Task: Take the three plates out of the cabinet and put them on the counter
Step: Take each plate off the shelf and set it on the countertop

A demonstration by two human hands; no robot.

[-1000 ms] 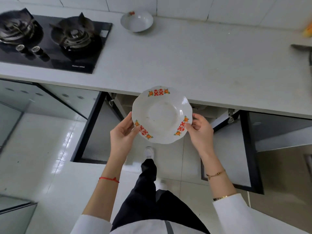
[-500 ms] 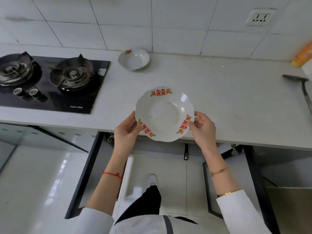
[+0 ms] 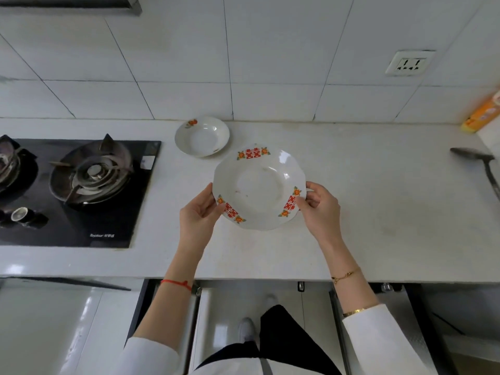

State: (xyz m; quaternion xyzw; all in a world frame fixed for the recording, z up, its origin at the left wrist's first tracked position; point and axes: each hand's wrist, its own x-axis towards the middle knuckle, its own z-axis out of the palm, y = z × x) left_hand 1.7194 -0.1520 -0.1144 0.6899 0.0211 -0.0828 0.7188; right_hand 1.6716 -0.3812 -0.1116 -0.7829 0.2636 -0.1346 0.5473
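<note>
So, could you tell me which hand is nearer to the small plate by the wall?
Left. The left hand is just below the small plate; the right hand is across the held plate.

The counter (image 3: 378,212) is bare to the right of the held plate (image 3: 259,186), up to the spatula (image 3: 484,169) at the far right. Behind the plate, a small dish (image 3: 202,136) stands close. The stove (image 3: 81,190) blocks the left side.

head-worn view, looking down, counter (image 3: 378,212) near
</note>
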